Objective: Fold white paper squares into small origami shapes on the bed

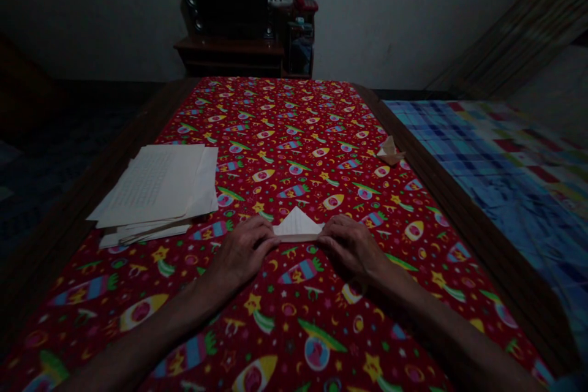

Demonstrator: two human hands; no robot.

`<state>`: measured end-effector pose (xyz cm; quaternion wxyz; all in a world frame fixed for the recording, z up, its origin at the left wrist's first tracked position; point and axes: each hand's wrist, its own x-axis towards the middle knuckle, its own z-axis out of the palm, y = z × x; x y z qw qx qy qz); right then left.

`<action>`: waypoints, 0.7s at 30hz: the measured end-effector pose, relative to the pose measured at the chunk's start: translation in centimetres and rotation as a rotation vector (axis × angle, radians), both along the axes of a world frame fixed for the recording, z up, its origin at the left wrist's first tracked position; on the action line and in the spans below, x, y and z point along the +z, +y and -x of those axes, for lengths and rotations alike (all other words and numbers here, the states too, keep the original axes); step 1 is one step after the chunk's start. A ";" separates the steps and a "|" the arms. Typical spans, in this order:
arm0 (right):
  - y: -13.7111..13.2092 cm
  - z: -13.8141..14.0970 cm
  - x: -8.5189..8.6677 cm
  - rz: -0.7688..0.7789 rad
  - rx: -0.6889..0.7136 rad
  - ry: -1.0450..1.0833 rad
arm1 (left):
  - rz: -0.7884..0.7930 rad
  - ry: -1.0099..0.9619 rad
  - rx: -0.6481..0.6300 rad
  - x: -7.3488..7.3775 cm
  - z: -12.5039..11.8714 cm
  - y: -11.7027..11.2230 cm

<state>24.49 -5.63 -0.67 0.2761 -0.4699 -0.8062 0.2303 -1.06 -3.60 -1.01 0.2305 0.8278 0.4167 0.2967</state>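
Observation:
A small folded white paper (297, 225), shaped like a triangle with a flat band along its base, lies on a red cloth printed with rockets and stars (294, 135). My left hand (241, 251) rests at the paper's left end, its fingers bent and pressing down on the base fold. Mirroring it at the right end, my right hand (350, 244) presses the fold with curled fingers. Both forearms reach in from the bottom of the view.
A stack of white paper sheets (158, 190) lies on the cloth to the left. A small folded paper piece (389, 151) sits near the table's right edge. A blue checked cloth (505, 171) lies to the right. Far back stands a dark cabinet with a screen (229, 12).

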 end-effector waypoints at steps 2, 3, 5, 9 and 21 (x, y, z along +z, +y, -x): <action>0.1 0.0 0.1 0.029 -0.037 -0.006 | 0.023 0.004 0.044 0.0 -0.1 0.3; 0.1 -0.1 0.1 0.034 -0.057 -0.013 | 0.030 0.008 0.063 0.0 -0.1 0.4; 0.2 -0.1 0.0 0.029 -0.099 -0.039 | 0.036 0.017 0.096 -0.1 -0.1 0.7; 0.2 0.2 0.2 -0.010 -0.168 -0.170 | 0.001 0.065 0.132 -0.4 0.1 1.1; 0.2 0.9 0.8 -0.082 -0.205 -0.331 | -0.136 0.200 0.103 -0.7 0.2 1.3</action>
